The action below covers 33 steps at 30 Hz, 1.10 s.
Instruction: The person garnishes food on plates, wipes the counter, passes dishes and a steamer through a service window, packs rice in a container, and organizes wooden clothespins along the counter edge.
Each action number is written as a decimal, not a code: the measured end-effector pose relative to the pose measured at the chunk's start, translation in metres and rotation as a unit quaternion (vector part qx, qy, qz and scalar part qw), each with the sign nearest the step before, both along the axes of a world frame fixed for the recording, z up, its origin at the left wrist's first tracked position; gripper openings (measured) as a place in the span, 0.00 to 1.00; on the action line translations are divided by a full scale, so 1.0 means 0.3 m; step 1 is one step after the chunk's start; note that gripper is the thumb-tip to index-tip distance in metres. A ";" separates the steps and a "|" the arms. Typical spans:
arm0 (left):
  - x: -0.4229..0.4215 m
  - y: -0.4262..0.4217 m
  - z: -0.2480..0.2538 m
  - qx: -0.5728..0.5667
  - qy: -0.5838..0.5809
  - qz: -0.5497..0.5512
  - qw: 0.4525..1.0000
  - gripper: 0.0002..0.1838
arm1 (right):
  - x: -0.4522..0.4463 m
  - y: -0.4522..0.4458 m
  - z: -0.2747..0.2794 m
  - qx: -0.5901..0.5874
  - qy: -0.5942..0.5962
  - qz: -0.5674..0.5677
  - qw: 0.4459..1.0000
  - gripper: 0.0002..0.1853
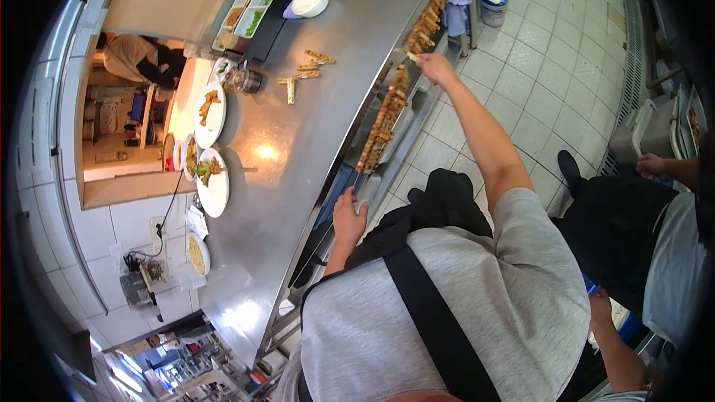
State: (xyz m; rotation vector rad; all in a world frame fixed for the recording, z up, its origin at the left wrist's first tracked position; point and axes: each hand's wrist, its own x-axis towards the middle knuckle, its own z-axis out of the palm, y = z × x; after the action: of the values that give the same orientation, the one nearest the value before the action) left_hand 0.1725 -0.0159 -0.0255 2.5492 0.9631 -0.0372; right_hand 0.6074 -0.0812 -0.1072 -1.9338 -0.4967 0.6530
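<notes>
My right hand (438,69) reaches out along the front of the steel counter (279,152), its fingers pinching what looks like a wooden clothespin (412,56). Rows of similar wooden clothespins, one near row (383,119) and one far row (429,21), line the counter's edge on either side of that hand. My left hand (348,216) hangs open beside the counter edge, nearer my body, fingers apart and holding nothing. A few loose wooden clothespins (307,71) lie on the counter top, some crossing each other.
Plates of food (214,197) stand along the pass window, near a glass jar (244,80). A white bowl (309,1) and ingredient trays (253,18) sit at the far end. On the tiled floor is a bucket (493,6). A co-worker in a black apron (614,234) stands close on my right.
</notes>
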 end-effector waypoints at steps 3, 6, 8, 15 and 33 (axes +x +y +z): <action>-0.011 0.005 0.026 -0.012 -0.005 0.012 1.000 0.29 | -0.005 -0.001 0.022 0.024 0.077 -0.040 0.996 0.16; -0.005 0.020 0.029 -0.023 -0.013 0.011 1.000 0.33 | 0.010 -0.016 0.029 -0.015 -0.013 -0.107 0.994 0.17; 0.003 0.013 0.055 -0.026 -0.026 0.004 0.999 0.39 | 0.000 -0.003 -0.005 -0.105 -0.372 -0.201 0.900 0.16; -0.024 0.035 0.056 -0.061 -0.129 -0.002 0.990 0.51 | -0.185 0.332 0.356 0.081 -0.361 0.012 0.929 0.10; 0.011 0.091 0.078 -0.156 -0.083 0.073 0.982 0.53 | -0.368 0.234 0.380 0.148 -0.339 -0.009 0.929 0.06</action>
State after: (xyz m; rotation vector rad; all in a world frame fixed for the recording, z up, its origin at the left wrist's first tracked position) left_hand 0.1759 0.0113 -0.0021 2.1539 0.9911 0.0604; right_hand 0.4970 -0.0110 0.0067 -1.8311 -0.9436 -0.1332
